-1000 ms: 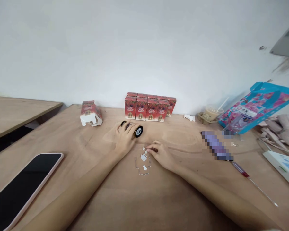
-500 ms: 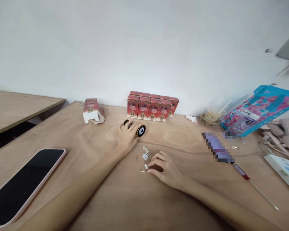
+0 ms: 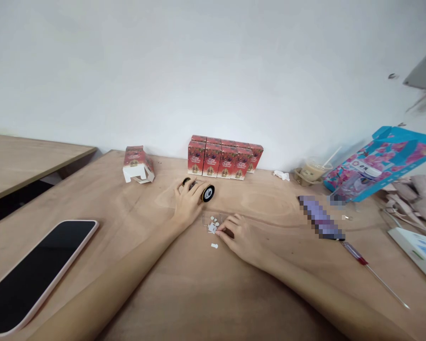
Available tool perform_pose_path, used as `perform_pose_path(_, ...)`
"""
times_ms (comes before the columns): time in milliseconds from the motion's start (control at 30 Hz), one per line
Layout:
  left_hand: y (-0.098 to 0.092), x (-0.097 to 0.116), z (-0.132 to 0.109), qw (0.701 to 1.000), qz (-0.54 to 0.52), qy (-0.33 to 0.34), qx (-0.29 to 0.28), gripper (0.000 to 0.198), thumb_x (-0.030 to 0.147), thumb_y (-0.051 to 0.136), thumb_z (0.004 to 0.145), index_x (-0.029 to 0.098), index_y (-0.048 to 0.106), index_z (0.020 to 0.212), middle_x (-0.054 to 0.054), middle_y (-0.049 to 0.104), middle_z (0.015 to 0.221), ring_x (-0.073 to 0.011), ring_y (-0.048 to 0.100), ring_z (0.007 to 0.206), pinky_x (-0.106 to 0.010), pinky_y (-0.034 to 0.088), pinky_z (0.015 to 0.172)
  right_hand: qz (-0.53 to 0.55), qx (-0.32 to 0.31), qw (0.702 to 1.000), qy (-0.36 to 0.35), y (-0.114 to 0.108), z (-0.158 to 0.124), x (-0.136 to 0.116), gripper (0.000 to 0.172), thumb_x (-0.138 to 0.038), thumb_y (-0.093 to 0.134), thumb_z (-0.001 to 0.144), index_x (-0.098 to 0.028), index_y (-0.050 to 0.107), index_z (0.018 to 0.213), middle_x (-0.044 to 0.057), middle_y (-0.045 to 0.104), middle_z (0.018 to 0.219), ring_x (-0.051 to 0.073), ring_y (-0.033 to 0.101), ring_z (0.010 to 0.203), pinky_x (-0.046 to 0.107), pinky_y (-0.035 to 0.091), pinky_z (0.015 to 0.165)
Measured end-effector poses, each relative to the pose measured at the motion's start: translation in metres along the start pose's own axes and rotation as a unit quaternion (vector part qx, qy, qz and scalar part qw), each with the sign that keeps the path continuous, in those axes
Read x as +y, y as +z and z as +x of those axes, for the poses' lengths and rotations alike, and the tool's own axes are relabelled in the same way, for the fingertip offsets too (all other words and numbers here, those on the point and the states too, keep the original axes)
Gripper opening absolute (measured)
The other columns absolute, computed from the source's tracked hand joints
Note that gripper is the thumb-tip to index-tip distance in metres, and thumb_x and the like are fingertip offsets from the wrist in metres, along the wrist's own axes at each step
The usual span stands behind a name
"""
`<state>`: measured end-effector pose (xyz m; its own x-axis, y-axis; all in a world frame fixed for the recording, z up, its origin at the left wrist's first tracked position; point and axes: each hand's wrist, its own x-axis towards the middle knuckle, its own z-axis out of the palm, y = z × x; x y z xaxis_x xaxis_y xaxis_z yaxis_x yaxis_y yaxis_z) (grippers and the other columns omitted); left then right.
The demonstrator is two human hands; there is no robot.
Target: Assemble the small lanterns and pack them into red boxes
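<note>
My left hand (image 3: 188,203) is closed over a black and gold object with round ends (image 3: 208,193), which lies on the wooden table; the fingers cover its middle. My right hand (image 3: 239,239) has thumb and fingertips pinched at the corner of a thin bent wire (image 3: 204,222), a U-shaped frame lying on the tabletop. Within and under the wire are a small white plastic piece (image 3: 212,228) and several small white discs (image 3: 216,219). A separate small white piece (image 3: 214,246) lies nearer to me, just left of my right wrist, apart from the hand.
Red printed boxes (image 3: 213,160) stand in rows by the wall, and an opened red box (image 3: 138,165) lies left of them. A phone (image 3: 39,277) is at left. To the right are a drink cup (image 3: 314,169), a floral bag (image 3: 372,163) and a red-handled screwdriver (image 3: 355,252).
My right hand has moved slightly away from me, and the bent wire has shifted forward with it, around the white piece and discs. My left hand stays in place.
</note>
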<state>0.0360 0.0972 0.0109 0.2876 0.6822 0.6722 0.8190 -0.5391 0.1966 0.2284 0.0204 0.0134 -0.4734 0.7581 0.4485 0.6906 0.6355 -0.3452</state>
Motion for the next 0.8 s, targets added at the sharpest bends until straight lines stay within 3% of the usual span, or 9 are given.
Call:
perform_pose_path(233, -0.001, 0.0, 0.0, 1.0, -0.011, -0.002, -0.002, 0.057, 0.009, 0.05, 0.07, 0.027, 0.052, 0.124, -0.005, 0.064, 0.121, -0.0299, 0.045, 0.122, -0.051, 0.023, 0.099, 0.023, 0.032, 0.999, -0.014, 0.007, -0.012, -0.009, 0.006, -0.024, 0.069, 0.078, -0.02, 0.065, 0.076, 0.001, 0.066, 0.077, 0.018, 0.055, 0.076, 0.033, 0.044, 0.072)
perform_pose_path(400, -0.001, 0.0, 0.0, 1.0, -0.012, 0.001, -0.014, 0.058, 0.007, 0.05, 0.071, 0.027, 0.051, 0.126, -0.005, 0.065, 0.12, -0.0304, 0.043, 0.124, -0.052, 0.024, 0.098, 0.01, 0.008, 1.0, -0.028, 0.009, -0.015, -0.01, 0.012, -0.021, 0.065, 0.082, -0.02, 0.061, 0.07, 0.0, 0.064, 0.072, 0.016, 0.055, 0.073, 0.03, 0.043, 0.069)
perform_pose_path(533, 0.002, 0.0, -0.001, 1.0, 0.009, 0.02, -0.005, 0.057, 0.005, 0.051, 0.074, 0.028, 0.051, 0.126, -0.006, 0.064, 0.121, -0.0307, 0.045, 0.122, -0.052, 0.025, 0.096, -0.052, -0.012, 0.995, -0.09, 0.007, -0.013, -0.011, 0.012, -0.021, 0.059, 0.086, -0.018, 0.058, 0.074, 0.002, 0.063, 0.076, 0.016, 0.055, 0.073, 0.03, 0.044, 0.068)
perform_pose_path(700, 0.003, 0.007, -0.004, 0.985, 0.108, 0.127, 0.037, 0.048, 0.008, 0.046, 0.086, 0.035, 0.053, 0.125, -0.009, 0.062, 0.122, -0.0277, 0.051, 0.118, -0.053, 0.024, 0.096, -0.193, -0.016, 0.96, -0.201, 0.006, -0.01, -0.016, 0.018, -0.015, 0.052, 0.089, -0.017, 0.057, 0.072, 0.003, 0.061, 0.069, 0.017, 0.055, 0.065, 0.03, 0.041, 0.06)
perform_pose_path(800, 0.001, 0.01, -0.005, 0.967, 0.136, 0.214, 0.004, 0.048, 0.01, 0.043, 0.09, 0.037, 0.049, 0.129, -0.007, 0.063, 0.122, -0.0242, 0.052, 0.12, -0.051, 0.022, 0.1, -0.246, -0.017, 0.936, -0.252, 0.003, -0.011, -0.023, 0.023, -0.003, 0.051, 0.083, -0.016, 0.057, 0.065, 0.003, 0.059, 0.062, 0.017, 0.054, 0.06, 0.029, 0.041, 0.057)
